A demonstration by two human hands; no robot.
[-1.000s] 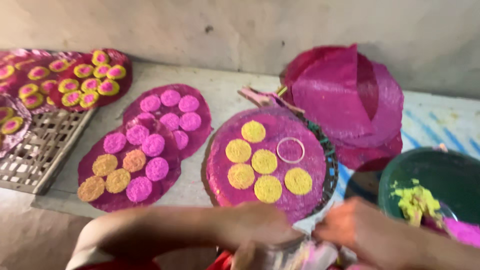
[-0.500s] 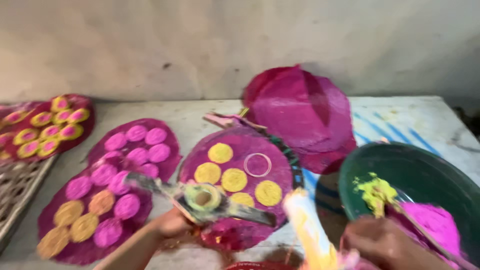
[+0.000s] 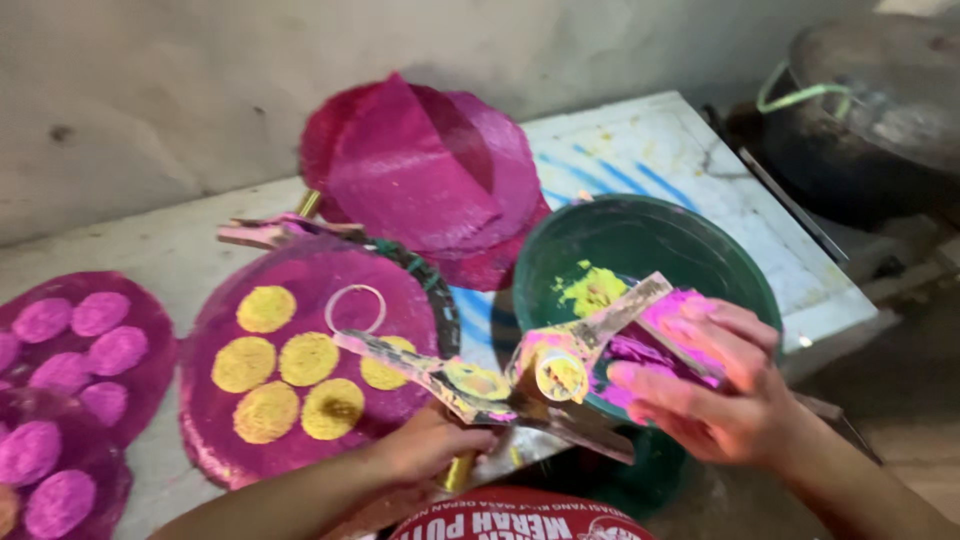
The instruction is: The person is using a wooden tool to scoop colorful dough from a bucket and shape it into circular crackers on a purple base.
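Both hands have risen from the bottom edge: the left hand [image 3: 425,450] now lifts the flat metal press [image 3: 470,385] above the counter, where earlier it was out of sight, and the right hand [image 3: 715,385] has come up over the green bowl [image 3: 640,240], its pink-stained fingers against the short cylinder [image 3: 558,368]

You are looking down at a pale surface [image 3: 660,140] streaked with blue. A stack of magenta sheets [image 3: 425,175] is lying near the wall. Beside it a round magenta tray [image 3: 300,360] is carrying five yellow discs [image 3: 266,309] and a thin ring [image 3: 356,308]. At your left, more magenta rounds are holding pink discs [image 3: 100,314]. A dark pot [image 3: 870,110] with a green cord is sitting at the far right.
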